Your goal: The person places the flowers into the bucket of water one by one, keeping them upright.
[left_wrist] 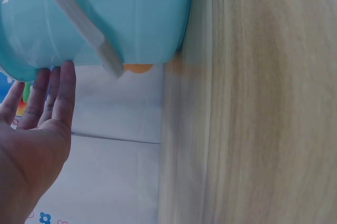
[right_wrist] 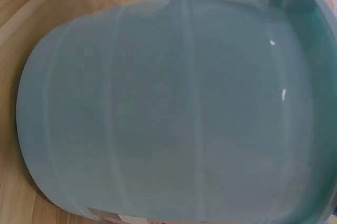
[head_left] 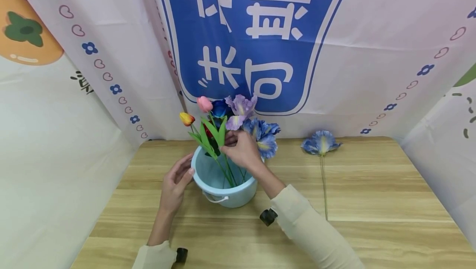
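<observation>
A light blue bucket (head_left: 238,196) holds several artificial flowers. A yellow-red tulip (head_left: 186,119) and a pink tulip (head_left: 204,104) lean left; a dark blue flower (head_left: 220,108), a purple iris (head_left: 241,110) and a blue iris (head_left: 265,136) stand behind and to the right. My left hand (head_left: 175,184) touches the bucket's left side near the rim. In the left wrist view the fingers of that left hand (left_wrist: 45,113) reach straight to the bucket wall (left_wrist: 131,13). Over the opening, my right hand (head_left: 243,149) pinches a flower stem among the green leaves; which flower it belongs to, I cannot tell.
Another blue iris (head_left: 321,143) lies on the wooden table (head_left: 372,186) to the right, its long stem toward me. A printed cloth (head_left: 353,74) hangs behind the table. The bucket's white handle (head_left: 215,198) hangs at its front.
</observation>
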Available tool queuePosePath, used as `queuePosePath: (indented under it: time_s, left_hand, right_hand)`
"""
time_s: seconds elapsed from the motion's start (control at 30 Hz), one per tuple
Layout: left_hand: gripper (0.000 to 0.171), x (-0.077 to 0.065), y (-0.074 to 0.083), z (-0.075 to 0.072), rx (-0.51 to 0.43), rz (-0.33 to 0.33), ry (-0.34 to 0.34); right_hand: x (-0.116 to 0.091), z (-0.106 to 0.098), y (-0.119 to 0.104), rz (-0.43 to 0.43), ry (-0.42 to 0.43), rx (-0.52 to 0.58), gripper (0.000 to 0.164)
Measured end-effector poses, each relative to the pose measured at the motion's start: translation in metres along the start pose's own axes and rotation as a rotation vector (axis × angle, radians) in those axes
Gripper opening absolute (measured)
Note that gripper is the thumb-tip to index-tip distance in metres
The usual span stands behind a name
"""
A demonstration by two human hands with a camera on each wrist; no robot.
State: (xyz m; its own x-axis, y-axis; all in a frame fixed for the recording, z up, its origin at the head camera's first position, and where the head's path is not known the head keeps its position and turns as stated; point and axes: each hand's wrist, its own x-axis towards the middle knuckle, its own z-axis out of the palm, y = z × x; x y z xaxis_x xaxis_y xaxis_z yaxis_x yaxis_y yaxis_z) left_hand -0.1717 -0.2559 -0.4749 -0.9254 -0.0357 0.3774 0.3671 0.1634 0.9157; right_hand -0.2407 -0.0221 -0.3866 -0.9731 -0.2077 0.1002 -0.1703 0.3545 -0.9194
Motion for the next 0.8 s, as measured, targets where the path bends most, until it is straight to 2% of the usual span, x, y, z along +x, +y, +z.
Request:
queuePosePath:
  time_s: [0.4,0.8]
  left_hand:
    - [0.045,0.001,0.002,0.001,-0.007,-0.007,-0.003]
    - [0.044,0.000,0.001,0.000,0.011,-0.024,0.008]
  right_hand:
    - [-0.009,-0.007,-0.006,0.009,-0.002,0.005,0.028]
    - [-0.030,-0.016,-0.005,-0.003,-0.004,0.105,0.033]
